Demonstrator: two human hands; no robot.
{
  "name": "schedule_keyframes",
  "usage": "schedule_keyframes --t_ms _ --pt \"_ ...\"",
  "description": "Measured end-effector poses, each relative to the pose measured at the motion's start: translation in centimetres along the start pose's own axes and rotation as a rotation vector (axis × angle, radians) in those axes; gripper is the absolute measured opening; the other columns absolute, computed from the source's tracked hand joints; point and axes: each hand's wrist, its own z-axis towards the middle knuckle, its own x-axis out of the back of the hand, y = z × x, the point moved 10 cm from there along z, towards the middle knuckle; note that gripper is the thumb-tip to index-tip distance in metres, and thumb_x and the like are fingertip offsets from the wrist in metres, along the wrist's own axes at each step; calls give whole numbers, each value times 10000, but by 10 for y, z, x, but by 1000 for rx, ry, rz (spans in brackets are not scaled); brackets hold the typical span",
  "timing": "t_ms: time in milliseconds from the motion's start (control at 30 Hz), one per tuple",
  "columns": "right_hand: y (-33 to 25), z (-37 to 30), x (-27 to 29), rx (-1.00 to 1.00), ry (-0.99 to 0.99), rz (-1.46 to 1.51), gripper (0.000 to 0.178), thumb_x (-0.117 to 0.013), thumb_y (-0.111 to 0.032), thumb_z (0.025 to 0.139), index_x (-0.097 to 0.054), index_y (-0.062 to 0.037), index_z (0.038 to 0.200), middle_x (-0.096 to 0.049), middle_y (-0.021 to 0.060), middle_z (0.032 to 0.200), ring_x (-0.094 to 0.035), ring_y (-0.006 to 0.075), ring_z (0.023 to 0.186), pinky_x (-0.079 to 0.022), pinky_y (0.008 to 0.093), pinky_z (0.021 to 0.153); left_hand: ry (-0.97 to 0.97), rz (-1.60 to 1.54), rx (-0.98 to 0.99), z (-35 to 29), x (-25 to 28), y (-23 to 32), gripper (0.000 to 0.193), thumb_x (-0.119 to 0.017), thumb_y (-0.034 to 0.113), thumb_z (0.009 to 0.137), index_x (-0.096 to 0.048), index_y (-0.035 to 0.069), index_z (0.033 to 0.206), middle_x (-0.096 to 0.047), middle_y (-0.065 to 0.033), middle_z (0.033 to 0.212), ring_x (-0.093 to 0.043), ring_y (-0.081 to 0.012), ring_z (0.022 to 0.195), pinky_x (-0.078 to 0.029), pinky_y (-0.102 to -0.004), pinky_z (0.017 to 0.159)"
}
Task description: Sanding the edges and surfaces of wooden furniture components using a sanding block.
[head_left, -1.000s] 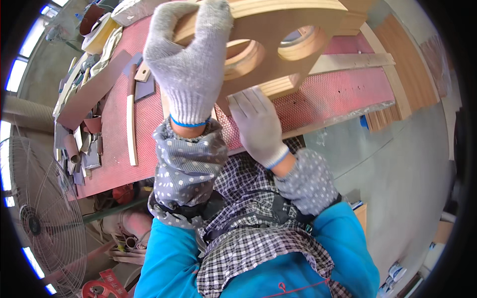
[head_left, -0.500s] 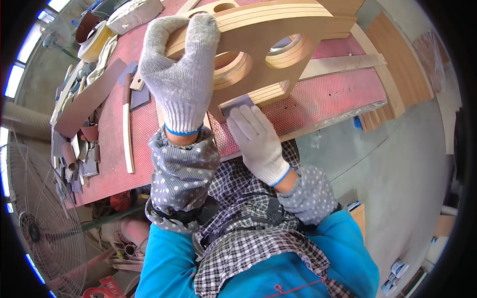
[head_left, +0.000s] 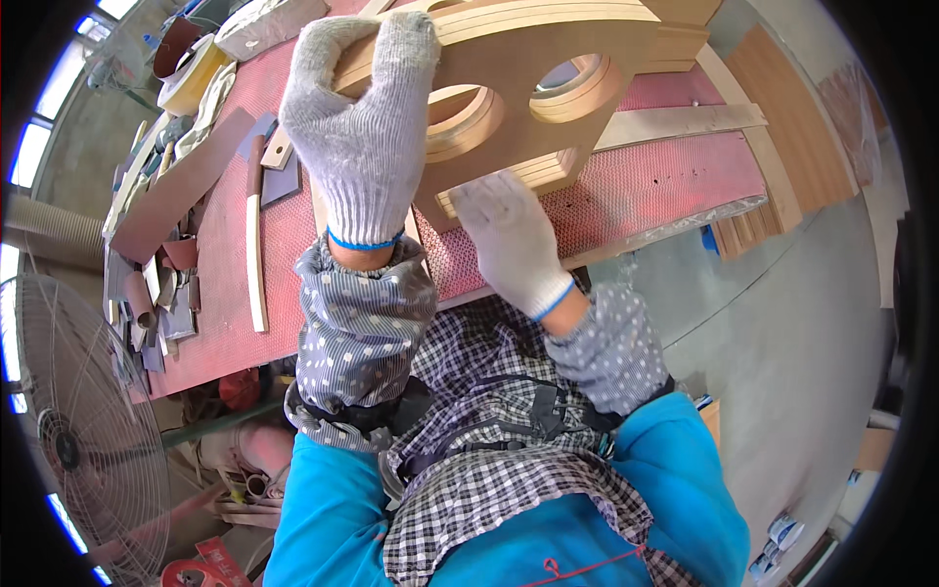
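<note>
My left hand [head_left: 364, 137], in a grey-white knit glove, is closed around the upper left edge of a thick layered wooden piece [head_left: 528, 61]. The piece stands tilted on the table, with round holes through it and a notch low down. My gloved right hand [head_left: 511, 235] presses its bent fingers into that notch [head_left: 543, 174]. The dark sandpaper seen under these fingers a moment ago is now hidden by the hand.
A red mesh-textured table top [head_left: 675, 181] lies under the work. To the left are a narrow wooden-handled strip [head_left: 255, 235], a brown abrasive sheet [head_left: 186, 186] and several scraps and rolls [head_left: 161, 303]. Wooden boards [head_left: 782, 117] stand at right; a caged fan [head_left: 78, 440] is at lower left.
My right hand has moved up and inward along the notch, its fingers now more bent; the dark sandpaper has gone out of sight. My left hand keeps its grip on the wooden piece.
</note>
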Motion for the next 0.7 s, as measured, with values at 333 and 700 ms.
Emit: schedule_keyframes --t_ms 333,700 --pt "37 -14 21 -16 102 -147 418 -604 -92 919 -696 -13 1319 -691 162 1318 -600 346 1330 -415 510 1227 -3 -62 -42 -1 -4 3 211 -788 207 1014 -727 5 1017 -675 1 904 -595 -67 847 -502 -250 762" --pt "41 -17 10 -67 76 -165 404 -594 -122 928 -693 3 1299 -689 169 1275 -602 367 1307 -407 504 1230 -199 428 -164 4 9 41 302 -831 261 958 -755 0 1090 -749 -128 1029 -727 -228 929 -587 -360 843"
